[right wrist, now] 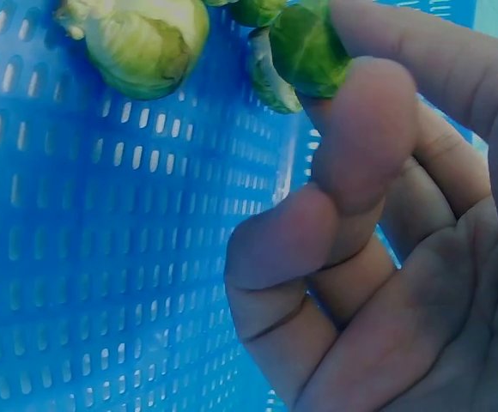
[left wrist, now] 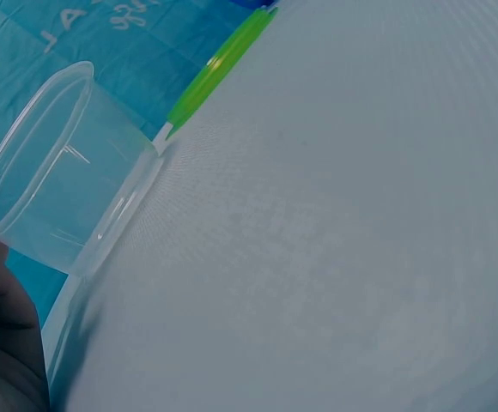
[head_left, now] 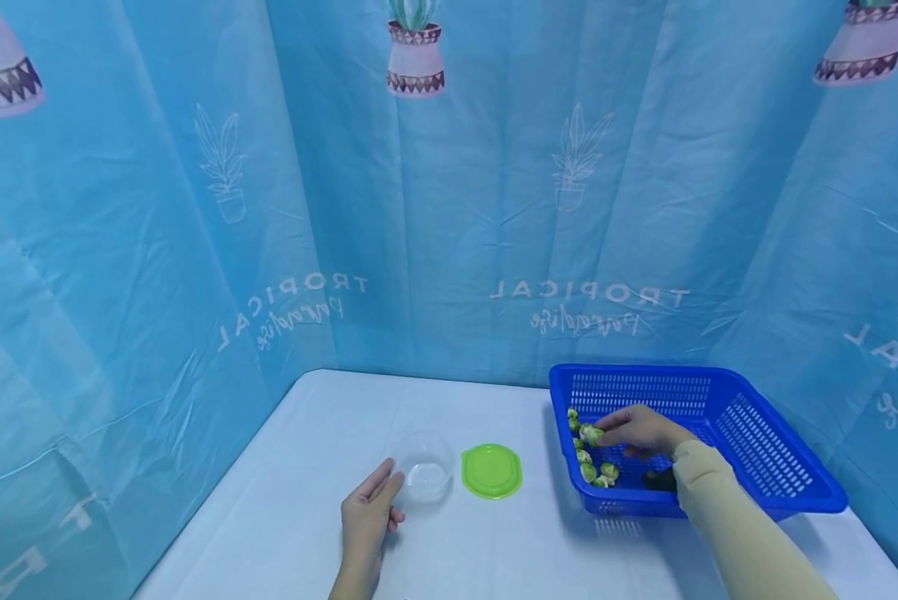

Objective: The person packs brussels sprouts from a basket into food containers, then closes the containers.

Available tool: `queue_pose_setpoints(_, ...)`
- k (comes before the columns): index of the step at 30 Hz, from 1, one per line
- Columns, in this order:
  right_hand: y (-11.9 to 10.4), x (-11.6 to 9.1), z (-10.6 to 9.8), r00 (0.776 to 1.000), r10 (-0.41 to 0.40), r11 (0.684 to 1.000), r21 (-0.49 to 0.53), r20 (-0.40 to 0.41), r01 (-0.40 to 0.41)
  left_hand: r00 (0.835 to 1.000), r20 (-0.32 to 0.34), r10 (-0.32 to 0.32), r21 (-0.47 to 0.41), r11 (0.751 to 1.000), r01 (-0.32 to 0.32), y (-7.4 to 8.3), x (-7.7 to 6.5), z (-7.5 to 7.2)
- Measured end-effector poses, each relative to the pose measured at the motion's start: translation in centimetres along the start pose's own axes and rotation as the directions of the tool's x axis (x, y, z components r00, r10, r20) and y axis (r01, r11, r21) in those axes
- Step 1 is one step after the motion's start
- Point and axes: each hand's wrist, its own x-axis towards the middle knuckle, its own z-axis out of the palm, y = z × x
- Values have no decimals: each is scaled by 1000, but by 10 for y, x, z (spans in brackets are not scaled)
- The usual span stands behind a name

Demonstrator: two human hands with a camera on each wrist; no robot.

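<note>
In the head view my right hand is inside the blue plastic basket, its thumb and fingertips pinching a Brussels sprout. More Brussels sprouts lie along the basket's left side; one pale green sprout shows large in the right wrist view. My left hand is beside a clear plastic cup, its fingertips right at the near left rim. The cup stands upright on the table with its mouth uncovered. A green lid lies flat to the cup's right.
White cloth covers the table. A dark object lies in the basket under my right wrist. Blue printed curtains hang behind the table and along both sides. The basket's raised walls surround my right hand.
</note>
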Motion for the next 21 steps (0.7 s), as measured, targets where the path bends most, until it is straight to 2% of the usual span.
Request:
queue_pose_setpoints(9, -7, -5, 1, 999, -42, 998, 35, -35, 43, 1000, 1, -15, 1, 1000, 15, -1, -4, -1)
queue_pose_setpoints(16, -15, -8, -8, 993, -91, 994, 52, -76, 95, 1000, 17, -7, -8, 1000, 8, -2, -1, -1)
queue_pose_setpoints(21, -21, -10, -10, 990, -125, 988, 83, -61, 130, 1000, 12, -10, 1, 1000, 10, -1, 0, 0)
